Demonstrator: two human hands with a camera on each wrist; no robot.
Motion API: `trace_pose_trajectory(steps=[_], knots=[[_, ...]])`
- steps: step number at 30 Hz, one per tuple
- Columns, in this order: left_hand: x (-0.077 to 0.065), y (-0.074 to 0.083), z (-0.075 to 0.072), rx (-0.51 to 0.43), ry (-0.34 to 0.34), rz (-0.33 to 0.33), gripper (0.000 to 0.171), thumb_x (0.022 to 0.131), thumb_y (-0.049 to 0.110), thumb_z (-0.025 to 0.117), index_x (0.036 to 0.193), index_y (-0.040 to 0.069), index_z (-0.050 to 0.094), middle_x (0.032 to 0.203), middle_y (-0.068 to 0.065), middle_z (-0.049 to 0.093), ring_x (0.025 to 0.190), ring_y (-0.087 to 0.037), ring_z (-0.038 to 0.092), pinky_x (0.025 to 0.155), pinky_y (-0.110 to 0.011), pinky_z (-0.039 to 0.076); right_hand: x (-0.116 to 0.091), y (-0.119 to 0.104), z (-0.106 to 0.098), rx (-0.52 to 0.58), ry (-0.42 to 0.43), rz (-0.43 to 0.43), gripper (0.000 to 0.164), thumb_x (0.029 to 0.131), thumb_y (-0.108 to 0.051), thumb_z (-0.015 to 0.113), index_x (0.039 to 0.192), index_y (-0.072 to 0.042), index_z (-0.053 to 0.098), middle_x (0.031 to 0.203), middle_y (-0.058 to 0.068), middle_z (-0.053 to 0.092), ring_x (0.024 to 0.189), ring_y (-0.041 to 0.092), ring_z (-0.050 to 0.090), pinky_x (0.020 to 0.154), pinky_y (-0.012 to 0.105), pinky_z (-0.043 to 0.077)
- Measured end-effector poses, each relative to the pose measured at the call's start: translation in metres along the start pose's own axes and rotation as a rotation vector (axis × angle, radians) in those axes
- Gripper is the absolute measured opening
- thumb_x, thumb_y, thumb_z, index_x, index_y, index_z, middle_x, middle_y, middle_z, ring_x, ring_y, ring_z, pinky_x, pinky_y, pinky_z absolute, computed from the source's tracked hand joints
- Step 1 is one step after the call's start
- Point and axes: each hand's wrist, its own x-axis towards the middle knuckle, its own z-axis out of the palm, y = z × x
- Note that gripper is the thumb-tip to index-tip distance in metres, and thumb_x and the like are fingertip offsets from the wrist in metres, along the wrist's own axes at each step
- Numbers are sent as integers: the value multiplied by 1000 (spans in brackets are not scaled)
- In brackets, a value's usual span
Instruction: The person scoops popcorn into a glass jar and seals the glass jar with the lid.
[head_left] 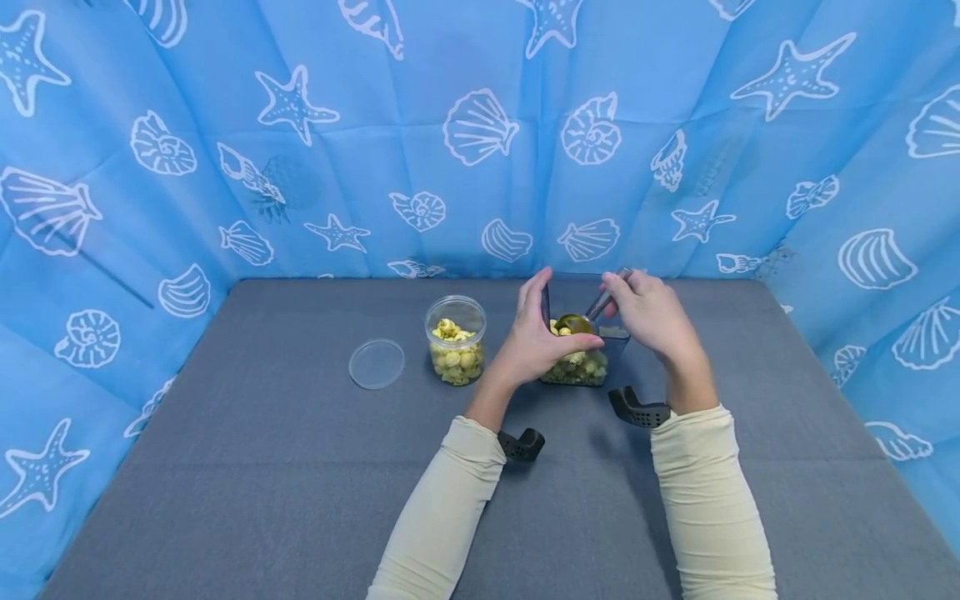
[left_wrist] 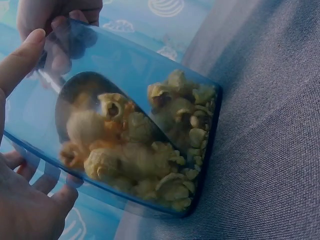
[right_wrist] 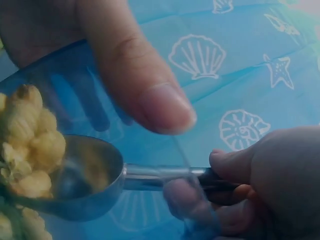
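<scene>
A clear, bluish plastic box (head_left: 577, 285) with popcorn (left_wrist: 115, 160) in its lower part stands on the table. My left hand (head_left: 528, 340) grips the box from its left side, thumb across the near wall and fingers along the far wall. In my right hand (head_left: 651, 317) is the dark handle of a metal scoop (right_wrist: 95, 187), held at the box's right side. The scoop's bowl is inside the box, against the popcorn. How much popcorn lies in the bowl is partly hidden.
Left of the box stands a clear round jar (head_left: 456, 312) with popcorn in it, its top uncovered. A clear round lid (head_left: 377, 364) lies flat to the jar's left. Behind the grey table (head_left: 300, 500) hangs a blue curtain (head_left: 420, 108) with white shells and starfish.
</scene>
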Motion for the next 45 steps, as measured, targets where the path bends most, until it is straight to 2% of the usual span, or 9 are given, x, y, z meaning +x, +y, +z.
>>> trace_pose_trajectory(steps=[7,12,19,23,28,32,36,42,45], knots=[[0,-1,-1,-6,2,-1,116,80,43,87,163,39,6,171,6,5,158,-24,18,122,-55,31,2,2,3,54,62,-7,62,109,-55,28,121,-5,63,95,13,63,68,20,43,62,35,37],[0,-1,-1,-18,12,5,117,79,40,89,163,38,8,171,4,7,158,-24,18,123,-53,32,4,5,4,162,175,32,64,109,-53,29,125,-1,62,82,3,59,56,12,45,53,31,38],[1,-2,-1,-27,16,13,117,78,38,89,162,40,8,170,7,7,158,-23,18,123,-52,31,8,11,4,376,178,81,59,110,-48,29,126,2,55,71,-6,51,47,4,39,46,24,37],[1,0,0,-21,29,8,118,77,39,90,162,41,8,171,9,8,159,-24,17,124,-54,29,9,11,4,492,238,118,54,110,-45,28,123,-1,55,67,-8,48,45,3,35,45,22,35],[0,4,4,-30,25,3,120,78,38,89,164,36,5,171,7,5,159,-24,15,125,-55,27,12,13,4,634,308,171,40,110,-43,31,109,-12,55,68,-7,46,47,5,35,45,19,36],[-1,6,8,-25,41,-2,123,78,37,89,165,32,2,172,6,3,160,-23,14,125,-54,26,14,13,6,744,363,183,33,110,-41,35,102,-15,55,70,-5,46,49,5,37,45,18,37],[-1,8,12,-45,82,15,124,77,36,90,165,32,3,172,7,4,160,-23,12,126,-54,25,15,13,7,786,384,191,33,110,-42,37,102,-15,55,69,-5,46,48,4,37,45,17,38],[-1,10,20,-100,150,43,122,77,35,91,164,36,7,172,8,7,160,-24,12,125,-56,24,15,14,7,675,303,183,42,110,-48,29,99,-15,52,65,-7,41,48,4,35,47,19,41],[-1,9,20,-109,155,41,119,78,34,90,164,37,9,172,6,10,160,-24,15,125,-56,25,16,14,9,748,336,181,42,110,-48,28,100,-14,52,64,-7,38,46,4,33,47,19,40]])
